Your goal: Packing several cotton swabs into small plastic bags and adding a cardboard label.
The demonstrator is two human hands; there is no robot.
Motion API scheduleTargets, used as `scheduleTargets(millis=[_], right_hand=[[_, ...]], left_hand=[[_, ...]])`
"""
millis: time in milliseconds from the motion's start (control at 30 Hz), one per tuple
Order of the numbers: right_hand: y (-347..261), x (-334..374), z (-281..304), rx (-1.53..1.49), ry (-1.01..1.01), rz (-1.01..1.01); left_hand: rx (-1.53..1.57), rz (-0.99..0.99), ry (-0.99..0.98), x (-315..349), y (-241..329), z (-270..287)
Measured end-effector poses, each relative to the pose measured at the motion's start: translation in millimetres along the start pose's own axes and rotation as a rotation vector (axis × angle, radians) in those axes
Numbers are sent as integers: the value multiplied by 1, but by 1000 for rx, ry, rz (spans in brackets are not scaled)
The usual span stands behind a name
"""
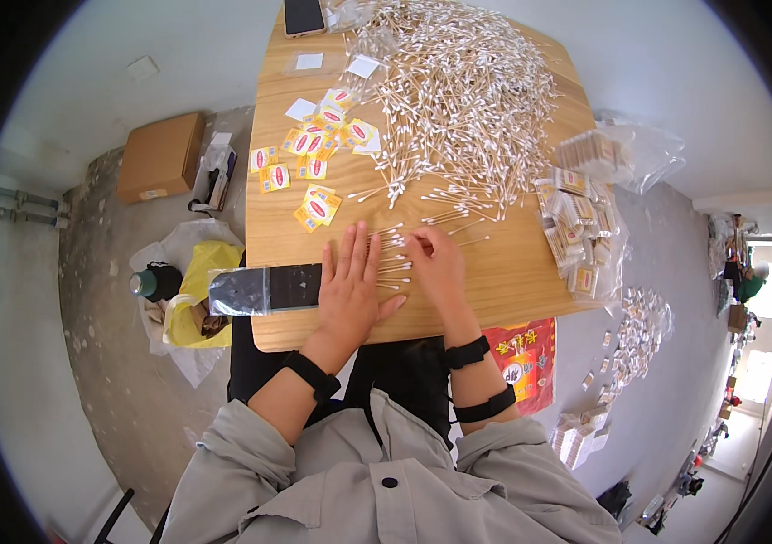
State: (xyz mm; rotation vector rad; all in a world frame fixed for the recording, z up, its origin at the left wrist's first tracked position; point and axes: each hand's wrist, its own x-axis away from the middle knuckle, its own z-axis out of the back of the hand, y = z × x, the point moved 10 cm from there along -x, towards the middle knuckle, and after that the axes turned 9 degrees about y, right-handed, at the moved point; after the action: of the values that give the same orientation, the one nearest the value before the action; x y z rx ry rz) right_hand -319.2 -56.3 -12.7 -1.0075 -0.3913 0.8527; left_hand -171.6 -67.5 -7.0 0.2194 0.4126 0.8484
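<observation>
My left hand [350, 274] lies flat with its fingers stretched out, pressing on a small row of cotton swabs [393, 267] near the table's front edge. White tips of these swabs stick out to the right of its fingers. Just beside them my right hand [439, 268] is closed, thumb and fingertips pinched together close to the swab tips. What sits in that pinch is too small to make out. A dark flat strip [294, 287], partly in clear plastic, runs leftward from under my left hand. Beyond both hands spreads a large heap of loose cotton swabs [468, 100].
Yellow-and-white cards [318, 207] lie scattered on the table's left, below a phone [303, 16]. Filled swab packets [576, 227] crowd the right edge in clear plastic. On the floor are a cardboard box [161, 156], a yellow bag [209, 286] and more packets [640, 340].
</observation>
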Motion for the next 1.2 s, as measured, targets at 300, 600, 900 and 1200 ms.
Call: scheduleTargets(millis=[300, 600, 900, 1200], right_hand=[[-1, -2, -7, 134, -118, 12], [9, -3, -6, 21, -82, -11], [12, 16, 7, -628, 225, -153], [-14, 25, 11, -83, 156, 99]], left_hand=[[-23, 4, 9, 1, -1, 0], [-16, -13, 8, 0, 1, 3], [135, 46, 97, 2, -7, 16], [37, 128, 80, 3, -9, 12]])
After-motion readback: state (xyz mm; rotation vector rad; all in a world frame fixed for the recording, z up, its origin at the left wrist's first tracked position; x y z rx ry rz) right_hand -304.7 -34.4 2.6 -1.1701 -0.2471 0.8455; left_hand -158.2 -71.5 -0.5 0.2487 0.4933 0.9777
